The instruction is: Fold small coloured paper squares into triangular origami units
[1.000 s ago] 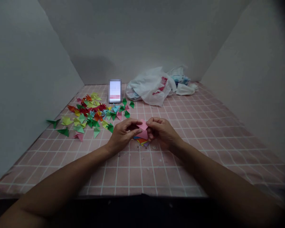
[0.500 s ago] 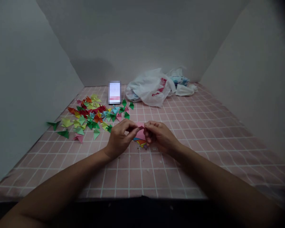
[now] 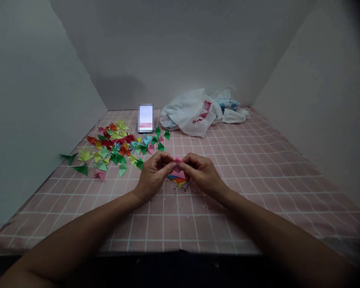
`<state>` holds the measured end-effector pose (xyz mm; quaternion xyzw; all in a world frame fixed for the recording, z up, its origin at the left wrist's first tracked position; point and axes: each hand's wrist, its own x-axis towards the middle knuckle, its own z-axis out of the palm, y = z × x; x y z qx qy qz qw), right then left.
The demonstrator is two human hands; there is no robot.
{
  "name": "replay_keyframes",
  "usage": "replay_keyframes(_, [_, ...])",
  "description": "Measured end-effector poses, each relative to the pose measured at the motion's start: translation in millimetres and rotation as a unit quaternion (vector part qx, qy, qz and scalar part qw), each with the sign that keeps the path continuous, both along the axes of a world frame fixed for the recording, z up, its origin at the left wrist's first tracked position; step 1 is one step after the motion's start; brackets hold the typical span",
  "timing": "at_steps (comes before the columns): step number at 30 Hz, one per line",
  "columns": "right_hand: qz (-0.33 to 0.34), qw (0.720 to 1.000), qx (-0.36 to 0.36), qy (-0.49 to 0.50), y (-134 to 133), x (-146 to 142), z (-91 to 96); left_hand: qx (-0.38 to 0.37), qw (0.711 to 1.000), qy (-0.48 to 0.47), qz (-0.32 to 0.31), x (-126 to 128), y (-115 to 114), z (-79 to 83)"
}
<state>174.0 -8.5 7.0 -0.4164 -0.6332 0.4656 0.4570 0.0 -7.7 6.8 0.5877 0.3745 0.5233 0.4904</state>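
Between my two hands is a small folded piece of pink origami paper, pinched from both sides. My left hand is closed on its left edge, thumb against the curled forefinger. On the right edge, my right hand grips it the same way, thumb tip close to the other thumb. Just beneath lies a fanned stack of coloured paper sheets, pink on top with blue, orange, yellow and purple edges showing. The fingers cover part of the folded piece, so its exact shape is hidden.
Many folded paper figures in green, yellow, red, orange, blue and pink spread over the left of the checked tablecloth. A lit phone stands behind them. White plastic bags lie at the back, before the wall.
My right thumb has moved left across the pink paper, bringing both thumbs closer together. The right fingers have curled behind it. The view has shifted slightly.
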Motion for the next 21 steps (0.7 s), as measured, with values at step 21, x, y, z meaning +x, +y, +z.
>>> replay_keyframes(21, [0.053, 0.997, 0.018, -0.046, 2.4, 3.2, 4.6, -0.023, 1.000, 0.020, -0.003, -4.4, 4.0, 6.6])
